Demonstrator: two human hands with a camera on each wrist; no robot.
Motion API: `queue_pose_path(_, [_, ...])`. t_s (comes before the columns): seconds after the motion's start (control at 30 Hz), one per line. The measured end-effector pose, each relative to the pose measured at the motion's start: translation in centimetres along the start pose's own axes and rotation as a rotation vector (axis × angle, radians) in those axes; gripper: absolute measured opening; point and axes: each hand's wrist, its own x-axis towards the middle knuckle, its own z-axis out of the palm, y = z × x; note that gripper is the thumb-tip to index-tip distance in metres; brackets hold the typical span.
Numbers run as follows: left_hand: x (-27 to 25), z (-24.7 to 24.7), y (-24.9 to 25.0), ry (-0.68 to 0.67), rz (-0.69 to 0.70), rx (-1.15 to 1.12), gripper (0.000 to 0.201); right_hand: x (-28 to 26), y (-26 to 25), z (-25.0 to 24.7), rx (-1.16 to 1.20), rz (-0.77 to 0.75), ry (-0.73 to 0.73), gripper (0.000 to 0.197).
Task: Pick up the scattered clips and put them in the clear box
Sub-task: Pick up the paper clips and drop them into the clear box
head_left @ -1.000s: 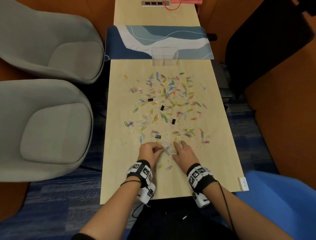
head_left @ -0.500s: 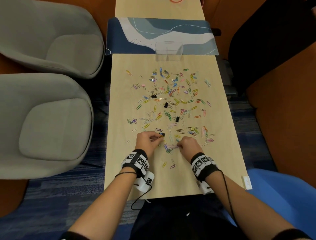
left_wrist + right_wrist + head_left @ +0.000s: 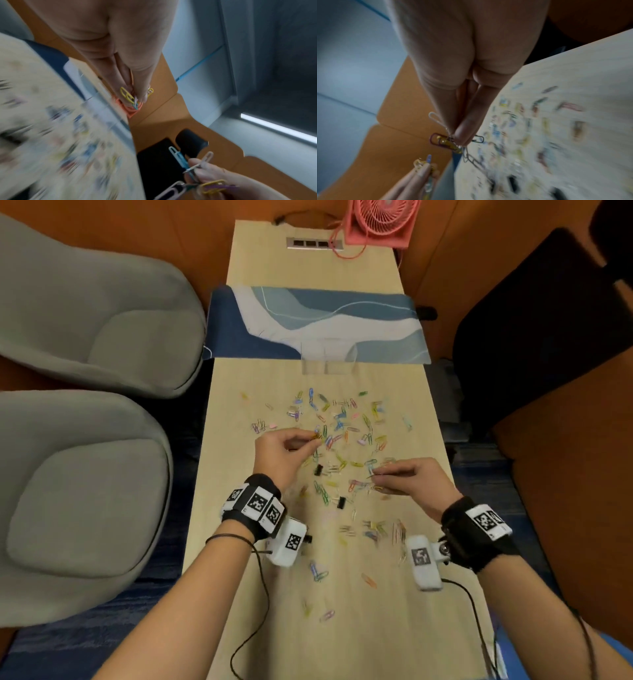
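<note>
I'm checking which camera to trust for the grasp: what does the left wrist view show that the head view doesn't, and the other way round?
Only the left wrist view shows the grasp up close: the left hand pinches yellow clips at its fingertips, and the right hand holds a mixed bunch.

Only the head view shows the clear box at the mat's edge, the pink fan and the full scatter of clips.

Both show the two hands raised, each holding clips, above the wooden table.

Two hands (image 3: 284, 451), one clear box (image 3: 328, 356), two grey chairs (image 3: 85, 302), one fan (image 3: 380, 222)
</note>
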Motion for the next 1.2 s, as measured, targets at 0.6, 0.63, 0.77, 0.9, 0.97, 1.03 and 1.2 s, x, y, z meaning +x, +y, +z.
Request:
queue_pose_path(0.6, [26.1,6.7,3.2,0.037,0.244,0.156,0.013,24.4,-15.0,-2.3,0.466,-0.285,0.073,0.013])
queue_pose_path(0.63, [27.2,7.4,2.4,-0.012,0.249,0.229,0.011,25.5,-14.6,-2.4,0.45,-0.278,0.098,0.013])
queue_pose_path(0.77, [30.3,9.4,0.1,-0.232,0.304,0.572,0.01,29.1,-12.8,-2.8,0.424,-0.204,0.188,0.017])
queue_pose_path(0.9, [31.6,10.0,-1.0,-0.257,0.338,0.617,0.011,31.4,-11.7,-2.9,0.43,-0.172,0.226,0.021])
queue_pose_path(0.97, [31.7,9.9,-1.5,-0.259,0.334,0.595,0.013,32.1,-11.4,-2.6,0.378,-0.183,0.218,0.022])
queue_pose_path(1.03, [31.6,9.8,-1.7,-0.254,0.303,0.558,0.021,32.7,-11.1,-2.4,0.24,-0.218,0.22,0.02])
queue_pose_path(1.2, [31.2,9.2,-2.3,-0.23,0.263,0.479,0.028,33.3,-10.6,-1.7,-0.2,-0.382,0.23,0.012])
